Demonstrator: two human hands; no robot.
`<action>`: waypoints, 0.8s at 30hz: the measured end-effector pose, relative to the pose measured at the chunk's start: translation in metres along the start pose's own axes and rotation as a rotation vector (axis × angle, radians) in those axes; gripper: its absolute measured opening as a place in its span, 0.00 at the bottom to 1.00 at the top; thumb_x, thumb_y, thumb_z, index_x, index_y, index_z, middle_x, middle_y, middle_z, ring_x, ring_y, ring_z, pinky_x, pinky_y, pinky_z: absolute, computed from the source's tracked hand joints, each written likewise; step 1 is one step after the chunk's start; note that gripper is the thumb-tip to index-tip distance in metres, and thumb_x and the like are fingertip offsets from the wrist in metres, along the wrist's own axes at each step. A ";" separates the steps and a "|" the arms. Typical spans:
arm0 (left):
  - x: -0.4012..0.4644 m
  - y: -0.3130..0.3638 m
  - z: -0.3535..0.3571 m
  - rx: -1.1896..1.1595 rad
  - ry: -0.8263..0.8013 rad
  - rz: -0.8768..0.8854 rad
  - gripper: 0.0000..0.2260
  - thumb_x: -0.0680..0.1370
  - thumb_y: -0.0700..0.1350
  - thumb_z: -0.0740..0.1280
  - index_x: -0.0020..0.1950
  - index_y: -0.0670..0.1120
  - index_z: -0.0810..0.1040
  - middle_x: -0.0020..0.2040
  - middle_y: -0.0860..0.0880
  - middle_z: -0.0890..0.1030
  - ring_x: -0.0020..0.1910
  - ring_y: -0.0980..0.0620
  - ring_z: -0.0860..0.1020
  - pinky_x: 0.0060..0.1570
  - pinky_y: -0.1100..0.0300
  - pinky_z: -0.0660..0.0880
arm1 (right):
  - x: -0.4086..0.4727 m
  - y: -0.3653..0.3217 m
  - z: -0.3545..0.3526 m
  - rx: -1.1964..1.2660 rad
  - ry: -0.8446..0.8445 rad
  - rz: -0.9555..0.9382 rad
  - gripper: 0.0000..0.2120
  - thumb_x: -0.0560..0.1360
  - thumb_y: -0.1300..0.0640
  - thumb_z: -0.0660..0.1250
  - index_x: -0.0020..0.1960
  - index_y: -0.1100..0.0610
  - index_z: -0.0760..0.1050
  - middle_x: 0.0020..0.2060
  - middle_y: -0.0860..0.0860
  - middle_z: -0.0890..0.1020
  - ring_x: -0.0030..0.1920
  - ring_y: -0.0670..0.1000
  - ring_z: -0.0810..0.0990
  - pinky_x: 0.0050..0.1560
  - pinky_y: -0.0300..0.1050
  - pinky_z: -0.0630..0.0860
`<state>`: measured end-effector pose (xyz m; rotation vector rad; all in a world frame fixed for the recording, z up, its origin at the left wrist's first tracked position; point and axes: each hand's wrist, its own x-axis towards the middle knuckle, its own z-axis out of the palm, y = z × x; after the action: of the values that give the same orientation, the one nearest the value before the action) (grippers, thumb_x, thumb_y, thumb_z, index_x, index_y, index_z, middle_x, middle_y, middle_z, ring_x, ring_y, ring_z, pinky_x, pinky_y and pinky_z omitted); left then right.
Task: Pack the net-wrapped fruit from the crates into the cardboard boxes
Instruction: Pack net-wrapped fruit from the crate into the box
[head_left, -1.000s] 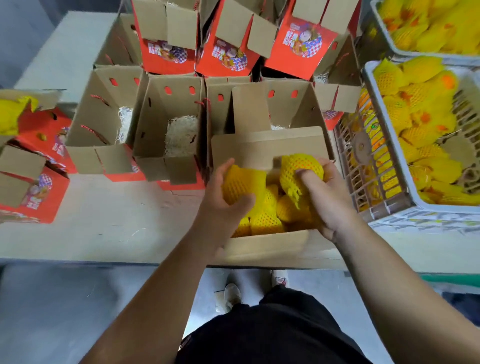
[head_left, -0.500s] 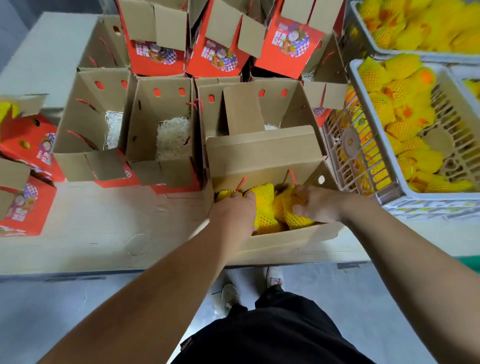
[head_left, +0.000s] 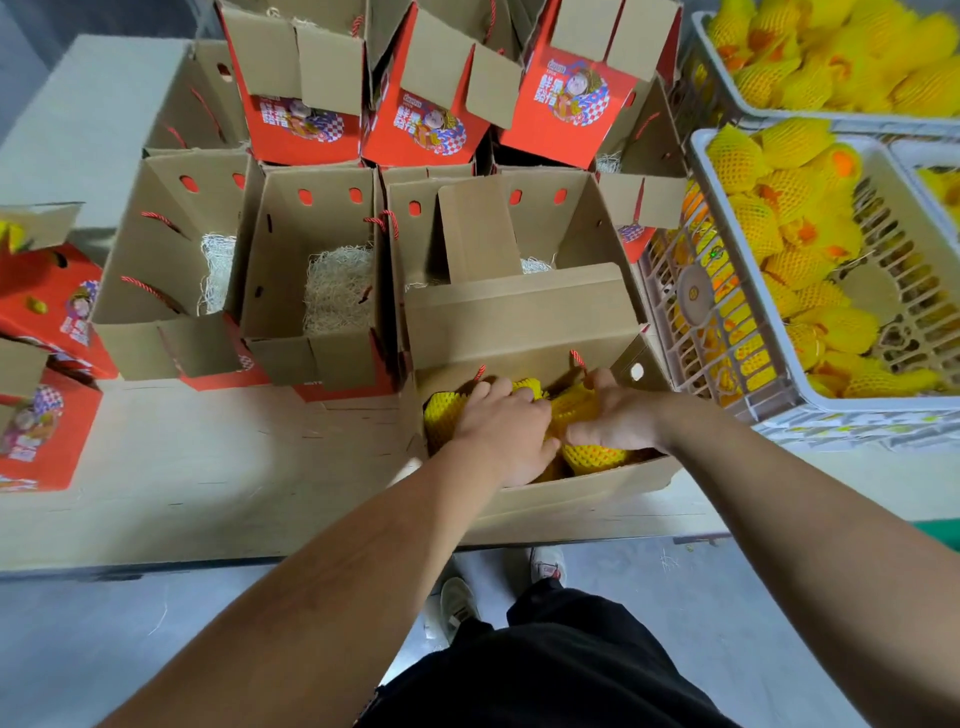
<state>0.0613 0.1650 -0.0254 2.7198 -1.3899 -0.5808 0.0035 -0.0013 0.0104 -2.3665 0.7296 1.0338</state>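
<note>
From the head view, both hands are inside the near box (head_left: 545, 499) on the table (head_left: 208, 467). The left hand (head_left: 506, 428) lies with curled fingers over the netted fruit (head_left: 592, 453) in it; the right hand (head_left: 621, 415) grips one fruit. More fruit fills the white crates (head_left: 779, 410) at the right. Behind stand open boxes with straw (head_left: 337, 291). The red boxes (head_left: 306, 124) carry a cartoon figure and Chinese characters, too small to read.
</note>
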 end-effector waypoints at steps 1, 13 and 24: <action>0.007 0.003 0.001 -0.003 0.032 0.023 0.17 0.81 0.54 0.63 0.69 0.51 0.73 0.66 0.48 0.75 0.67 0.43 0.68 0.64 0.48 0.64 | -0.001 0.001 -0.002 -0.005 0.012 -0.003 0.45 0.65 0.36 0.71 0.73 0.48 0.53 0.57 0.55 0.78 0.57 0.56 0.78 0.61 0.57 0.77; 0.066 0.025 0.019 0.066 0.023 0.004 0.34 0.72 0.58 0.71 0.74 0.50 0.66 0.68 0.47 0.76 0.67 0.43 0.75 0.66 0.52 0.68 | -0.007 0.018 -0.008 0.067 0.017 0.014 0.46 0.69 0.30 0.66 0.80 0.50 0.56 0.74 0.54 0.70 0.71 0.57 0.70 0.70 0.53 0.70; 0.052 0.015 0.007 -0.332 0.077 -0.162 0.28 0.76 0.52 0.72 0.74 0.50 0.69 0.69 0.46 0.79 0.67 0.41 0.77 0.64 0.50 0.74 | -0.008 0.011 -0.006 -0.216 -0.114 -0.029 0.35 0.78 0.34 0.64 0.75 0.57 0.67 0.71 0.57 0.74 0.69 0.58 0.73 0.64 0.44 0.68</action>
<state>0.0747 0.1160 -0.0452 2.5674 -0.9620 -0.6415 -0.0048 -0.0106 0.0183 -2.4635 0.5657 1.2805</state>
